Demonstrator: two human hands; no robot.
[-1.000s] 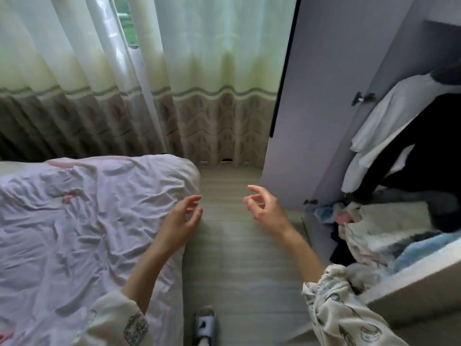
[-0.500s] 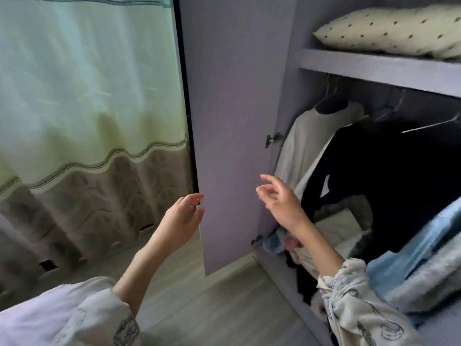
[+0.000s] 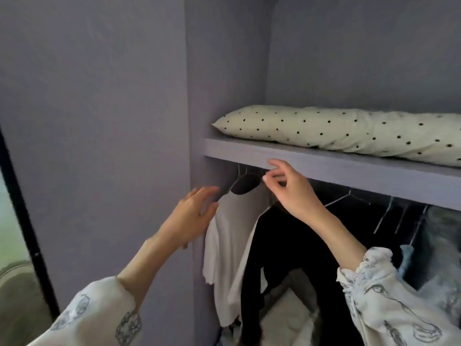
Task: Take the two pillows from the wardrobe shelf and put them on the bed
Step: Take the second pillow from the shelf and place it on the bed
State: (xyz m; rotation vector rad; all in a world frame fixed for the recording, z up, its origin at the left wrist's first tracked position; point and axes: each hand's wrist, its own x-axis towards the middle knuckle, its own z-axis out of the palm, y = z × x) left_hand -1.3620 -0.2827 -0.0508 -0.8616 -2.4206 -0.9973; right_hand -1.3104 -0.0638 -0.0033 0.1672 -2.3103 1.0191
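A cream pillow with black dots (image 3: 336,131) lies along the lilac wardrobe shelf (image 3: 324,168), running off the right edge of the view. Only this one pillow shows; whether a second lies behind or beside it I cannot tell. My right hand (image 3: 289,191) is raised just below the shelf's front edge, fingers apart and empty. My left hand (image 3: 192,216) is lower and to the left, in front of the hanging clothes, also open and empty. The bed is out of view.
Under the shelf hang a white garment (image 3: 229,240) and a black garment (image 3: 294,245) on wire hangers (image 3: 349,196). The open wardrobe door (image 3: 94,121) stands at the left. A strip of curtain (image 3: 12,270) shows at the far left.
The view has swung from the bed and floor up to the wardrobe shelf. Both hands have risen, the right one nearly to the shelf edge.
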